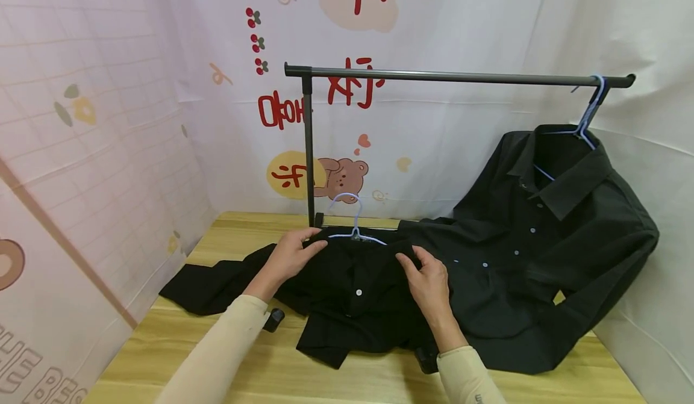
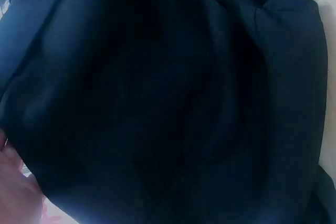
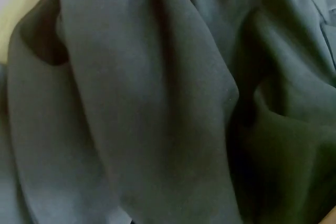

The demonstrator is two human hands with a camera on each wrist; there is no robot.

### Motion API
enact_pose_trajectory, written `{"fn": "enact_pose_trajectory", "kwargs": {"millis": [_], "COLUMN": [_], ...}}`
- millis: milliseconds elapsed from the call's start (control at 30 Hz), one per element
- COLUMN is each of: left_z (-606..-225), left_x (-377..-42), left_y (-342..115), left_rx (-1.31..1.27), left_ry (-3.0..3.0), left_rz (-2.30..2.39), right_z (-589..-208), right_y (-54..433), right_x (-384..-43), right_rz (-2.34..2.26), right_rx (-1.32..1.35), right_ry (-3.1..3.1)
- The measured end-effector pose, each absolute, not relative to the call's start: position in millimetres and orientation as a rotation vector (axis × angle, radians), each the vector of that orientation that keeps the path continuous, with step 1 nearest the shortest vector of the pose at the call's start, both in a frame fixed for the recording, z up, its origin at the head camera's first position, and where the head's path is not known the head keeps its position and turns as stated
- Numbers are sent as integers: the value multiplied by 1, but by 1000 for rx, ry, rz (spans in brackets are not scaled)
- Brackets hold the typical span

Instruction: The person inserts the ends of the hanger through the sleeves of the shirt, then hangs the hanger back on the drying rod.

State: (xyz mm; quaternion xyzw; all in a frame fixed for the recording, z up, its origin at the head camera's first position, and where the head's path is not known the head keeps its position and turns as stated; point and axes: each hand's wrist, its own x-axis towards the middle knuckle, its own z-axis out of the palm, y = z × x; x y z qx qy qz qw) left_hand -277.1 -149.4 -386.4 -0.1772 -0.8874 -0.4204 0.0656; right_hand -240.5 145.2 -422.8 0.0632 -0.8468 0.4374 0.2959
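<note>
A black shirt point(image 1: 374, 320) with a white button lies in front of me, its collar end raised around a light purple hanger point(image 1: 356, 233). The hanger's hook stands up out of the neck opening. My left hand point(image 1: 293, 253) pinches the shirt's shoulder on the left, thumb in front. On the opposite shoulder, my right hand point(image 1: 432, 280) pinches the cloth between thumb and fingers. Dark fabric point(image 2: 157, 103) fills the left wrist view, with part of the left hand at its lower left edge. Folded cloth point(image 3: 147, 103) covers most of the right wrist view.
A dark metal clothes rack point(image 1: 461, 76) stands behind the shirt. At its right end a second black shirt point(image 1: 591, 241) hangs on a purple hanger point(image 1: 585, 121), its lower part spread on the wooden table point(image 1: 146, 356). A rack foot point(image 1: 274, 320) shows near my left sleeve. Printed curtains point(image 1: 466, 18) surround the table.
</note>
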Motion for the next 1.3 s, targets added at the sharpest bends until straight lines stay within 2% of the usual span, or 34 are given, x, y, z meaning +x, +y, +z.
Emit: {"fn": "enact_pose_trajectory", "kwargs": {"millis": [200, 500, 800, 1133, 1300], "left_z": [-386, -375, -363, -355, -355], "left_x": [-277, -284, -290, -289, -289], "left_y": [-150, -181, -199, -204, -208], "left_rx": [-488, -294, -164, -120, -65], "left_ry": [-2639, -2529, -2340, -2297, -2298], "left_rz": [-1306, -1342, -1549, -1528, -1529], "right_z": [-422, -428, -441, -457, -459], "right_y": [149, 165, 162, 151, 143], "right_x": [-238, -240, -239, -232, -227], "right_rz": [1193, 1286, 1312, 1336, 1352], "right_rx": [95, -118, -151, -26, 242], "right_ry": [-2332, -2410, -2508, -2815, -2887]}}
